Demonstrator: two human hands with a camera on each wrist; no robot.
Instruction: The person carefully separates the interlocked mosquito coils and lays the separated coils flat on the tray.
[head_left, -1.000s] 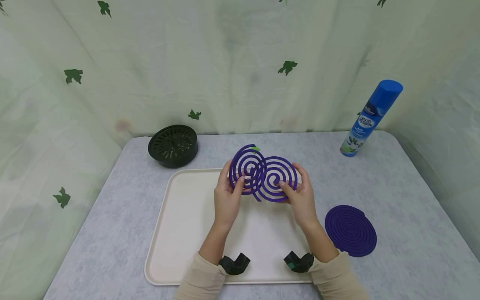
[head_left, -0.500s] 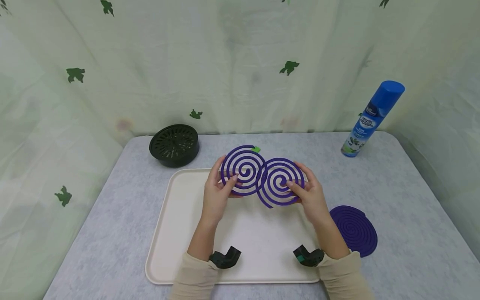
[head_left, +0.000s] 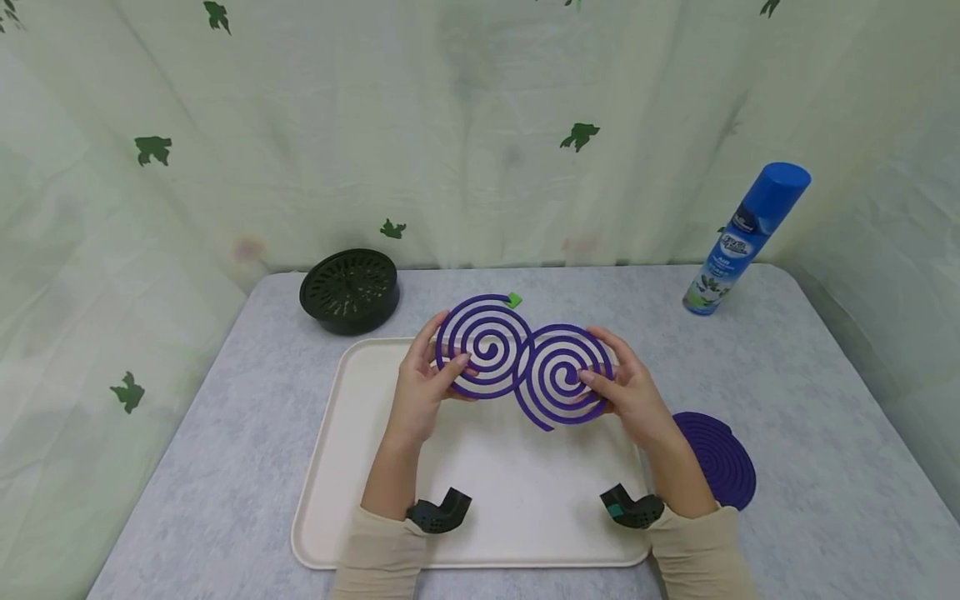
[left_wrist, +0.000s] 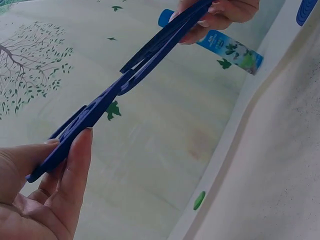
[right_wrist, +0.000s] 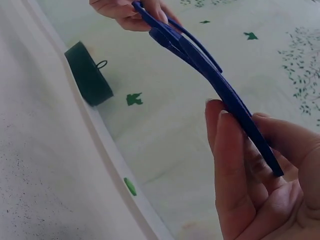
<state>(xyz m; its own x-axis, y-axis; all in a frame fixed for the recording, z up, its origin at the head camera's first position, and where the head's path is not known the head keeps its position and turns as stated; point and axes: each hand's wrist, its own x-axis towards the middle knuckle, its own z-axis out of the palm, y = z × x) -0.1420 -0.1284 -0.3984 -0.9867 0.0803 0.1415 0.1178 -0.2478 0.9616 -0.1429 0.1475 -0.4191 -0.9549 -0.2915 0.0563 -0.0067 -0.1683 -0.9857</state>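
Two purple mosquito coils are held up over the white tray (head_left: 360,483) in the head view. My left hand (head_left: 420,383) pinches the left coil (head_left: 491,353) by its outer left side, thumb on the near face and fingers behind. The right coil (head_left: 572,377) is pinched by my right hand (head_left: 637,396), its thumb reaching toward the spiral's middle. Their inner edges overlap, and the right coil's loose outer end hangs below. Seen edge-on in the left wrist view, the coils (left_wrist: 95,107) form a slanting line between both hands.
Another purple coil (head_left: 723,462), tightly wound, lies on the table right of the tray, partly behind my right forearm. A round black slotted holder (head_left: 348,292) stands at the back left. A blue spray can (head_left: 727,258) stands at the back right. A small green piece (head_left: 513,300) shows behind the left coil.
My hands have moved apart, the left one leftward and the right one rightward and slightly nearer. The two coils now overlap much less than before.
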